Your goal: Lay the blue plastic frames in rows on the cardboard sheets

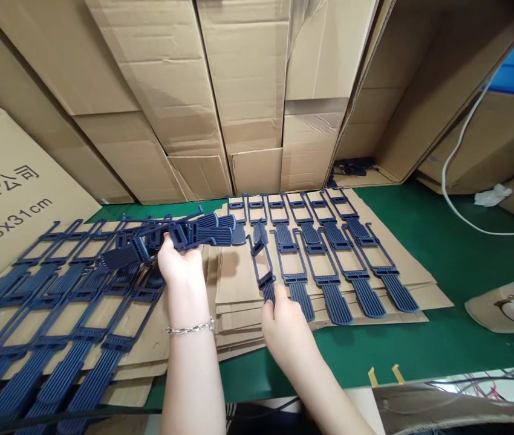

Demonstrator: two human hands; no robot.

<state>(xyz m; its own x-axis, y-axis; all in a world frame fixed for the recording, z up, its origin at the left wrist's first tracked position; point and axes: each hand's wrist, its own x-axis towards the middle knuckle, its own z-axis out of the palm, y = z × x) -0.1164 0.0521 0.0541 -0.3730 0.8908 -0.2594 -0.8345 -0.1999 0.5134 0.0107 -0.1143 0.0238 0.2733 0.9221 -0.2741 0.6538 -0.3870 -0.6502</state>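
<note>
Above the left edge of the right cardboard stack [234,284], the left hand [182,260] cradles bundled navy plastic frames [214,235]. Over it, the right hand [282,308] pinches one slatted frame [266,279], best squared with its row [338,302].

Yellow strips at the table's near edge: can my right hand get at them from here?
Probably yes: green tabletop seems to be what lies between your right hand and the yellow strips, though its fingers pinch a dark blue piece.
</note>
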